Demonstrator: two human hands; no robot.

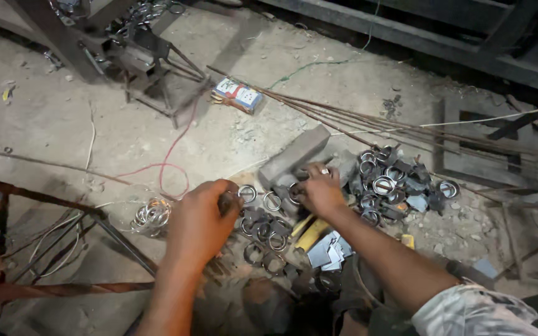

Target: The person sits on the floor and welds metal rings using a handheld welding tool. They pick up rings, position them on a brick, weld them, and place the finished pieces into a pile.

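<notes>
My left hand (199, 218) is closed around a dark tool handle, with a metal ring (248, 193) at its tip. My right hand (320, 188) presses down on another ring (294, 191) beside a grey block (294, 155) on the ground. A third ring (272, 201) lies between the two hands. Several more rings and small metal plates (263, 233) lie just below the hands. What my right hand's fingers hold is hidden.
A heap of rings and dark plates (393, 183) lies to the right. A bundle of rings (152, 214) sits left. Long thin rods (406, 127) cross the dusty floor. A metal stand (151, 62), a small printed box (238, 94) and a yellow-handled tool (311, 231) are nearby.
</notes>
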